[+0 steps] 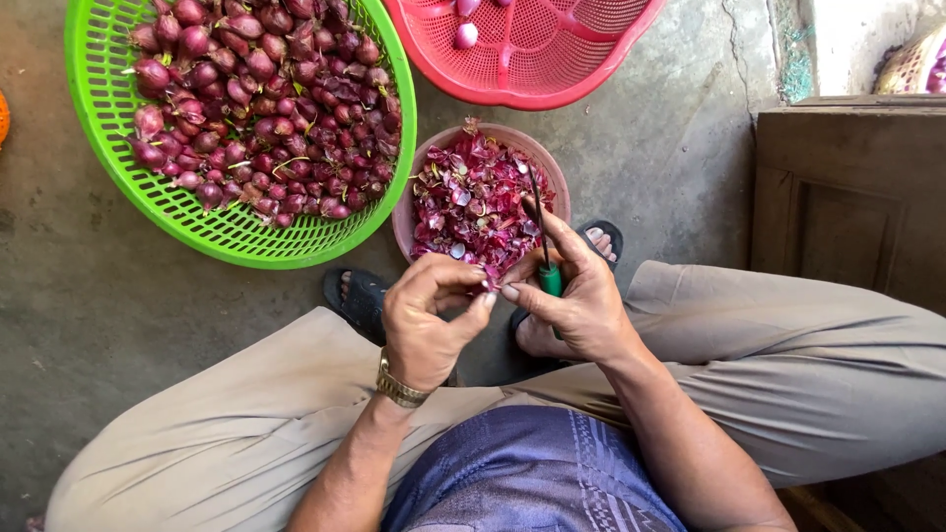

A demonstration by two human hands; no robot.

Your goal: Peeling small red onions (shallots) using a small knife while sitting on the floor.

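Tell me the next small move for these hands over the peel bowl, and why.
Probably pull the loosened skin off and let it fall into the pink bowl. The left hand pinches a shallot against the right hand, which holds a green-handled knife blade up. Both sit right above the bowl of purple peels, while the red basket holds peeled bulbs.

The shallot [486, 283] pinched between the left hand [429, 320] and the right hand [576, 300] is almost wholly covered by the fingertips, so its state of peeling cannot be told. Most of the knife's green handle [550, 280] is buried in the right palm. The red basket [527, 49] and the green basket [236, 128] are cut off by the top edge, and the item at the upper right corner [912, 64] is cropped beyond recognition.
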